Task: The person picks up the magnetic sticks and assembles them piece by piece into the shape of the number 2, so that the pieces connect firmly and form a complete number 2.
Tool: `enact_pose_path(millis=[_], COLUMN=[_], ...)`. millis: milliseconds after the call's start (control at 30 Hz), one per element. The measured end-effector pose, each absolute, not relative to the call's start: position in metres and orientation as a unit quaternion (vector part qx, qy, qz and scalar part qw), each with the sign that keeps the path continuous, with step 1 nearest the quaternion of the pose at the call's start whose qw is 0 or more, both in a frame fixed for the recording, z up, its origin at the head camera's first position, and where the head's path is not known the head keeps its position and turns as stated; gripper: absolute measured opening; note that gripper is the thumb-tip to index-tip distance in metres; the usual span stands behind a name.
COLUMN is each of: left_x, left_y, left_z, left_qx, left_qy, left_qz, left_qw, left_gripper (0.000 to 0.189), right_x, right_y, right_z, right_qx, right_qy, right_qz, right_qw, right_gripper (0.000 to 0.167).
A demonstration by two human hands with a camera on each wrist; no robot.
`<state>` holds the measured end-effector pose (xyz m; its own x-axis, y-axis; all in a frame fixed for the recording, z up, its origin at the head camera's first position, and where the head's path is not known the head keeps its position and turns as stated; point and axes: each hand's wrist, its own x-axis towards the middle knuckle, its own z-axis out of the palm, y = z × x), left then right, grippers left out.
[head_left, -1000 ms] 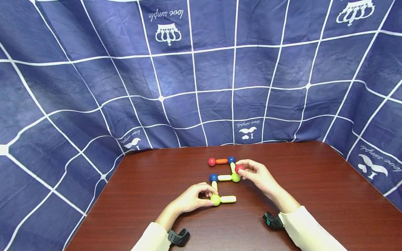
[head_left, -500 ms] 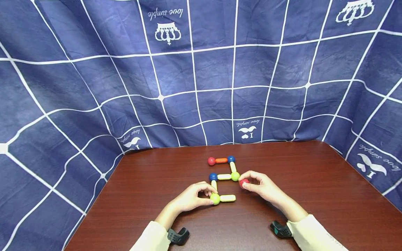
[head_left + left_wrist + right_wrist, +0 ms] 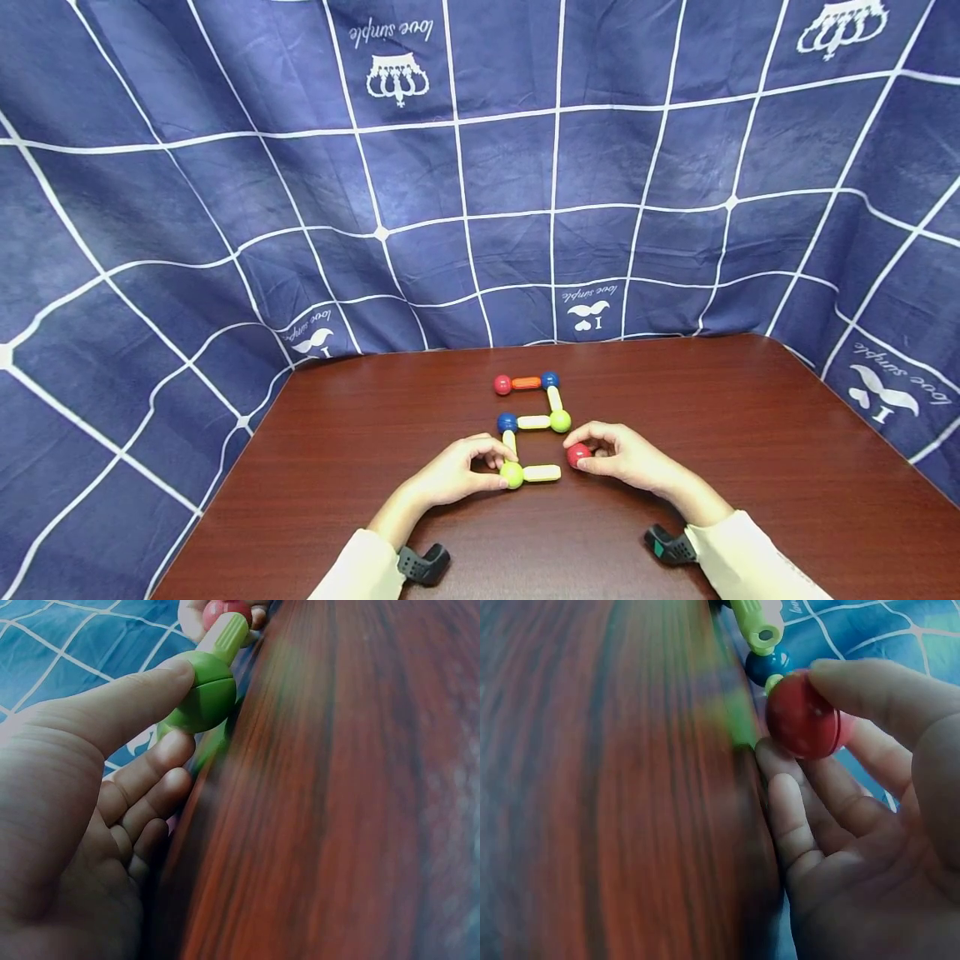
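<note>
In the head view, my left hand point(image 3: 461, 473) pinches a yellow-green ball point(image 3: 512, 475) between thumb and fingers. From that ball a pale yellow rod point(image 3: 542, 473) points right, its far end bare. My right hand point(image 3: 622, 454) holds a red ball point(image 3: 578, 455) by thumb and fingers, just right of that rod end with a small gap. In the right wrist view the red ball point(image 3: 802, 716) shows a seam. The linked chain climbs from my left hand to a blue ball point(image 3: 507, 422), then a second yellow-green ball point(image 3: 560, 421).
Farther back the chain continues to another blue ball point(image 3: 551, 381), an orange rod point(image 3: 527, 383) and a red end ball point(image 3: 502, 385). All lie on a brown wooden table point(image 3: 360, 433). A blue white-lined cloth point(image 3: 510, 167) hangs behind and at the sides.
My right hand has brought the red ball from beside the upper part of the chain toward me, down to the bare rod end. My left hand keeps its place on the yellow-green ball.
</note>
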<state>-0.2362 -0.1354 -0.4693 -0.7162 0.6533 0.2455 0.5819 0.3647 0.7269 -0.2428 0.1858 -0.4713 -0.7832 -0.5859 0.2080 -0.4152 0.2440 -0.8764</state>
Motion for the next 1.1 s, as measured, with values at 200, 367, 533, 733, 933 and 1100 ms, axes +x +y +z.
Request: enact_pose_path(millis=[200,367,533,733,933,1100], left_x=[-0.237,-0.239,-0.239,-0.24,-0.24,-0.239], left_y=[-0.135,-0.137,-0.138,-0.14,-0.141,-0.142], left_z=[-0.47,-0.473,-0.474,-0.473,-0.476,-0.478], left_qx=[0.372,0.374,0.369,0.365,0.37,0.366], left_qy=[0.827,0.828,0.828,0.828,0.823,0.814], left_qz=[0.419,0.415,0.417,0.422,0.428,0.446], left_qw=[0.047,0.049,0.058,0.062,0.054,0.062], left_gripper=[0.028,0.027,0.028,0.029,0.03,0.031], right_x=[-0.24,-0.239,-0.239,-0.24,-0.24,-0.24], right_y=[0.184,0.18,0.177,0.175,0.174,0.175], right_z=[-0.471,-0.473,-0.475,-0.474,-0.473,-0.474], right_qx=[-0.351,-0.357,-0.36,-0.363,-0.362,-0.35], right_qy=[0.8,0.795,0.793,0.799,0.802,0.792], right_qz=[-0.483,-0.485,-0.485,-0.473,-0.468,-0.491], right_qw=[0.067,0.075,0.078,0.071,0.08,0.09], right_gripper=[0.027,0.031,0.033,0.032,0.033,0.031])
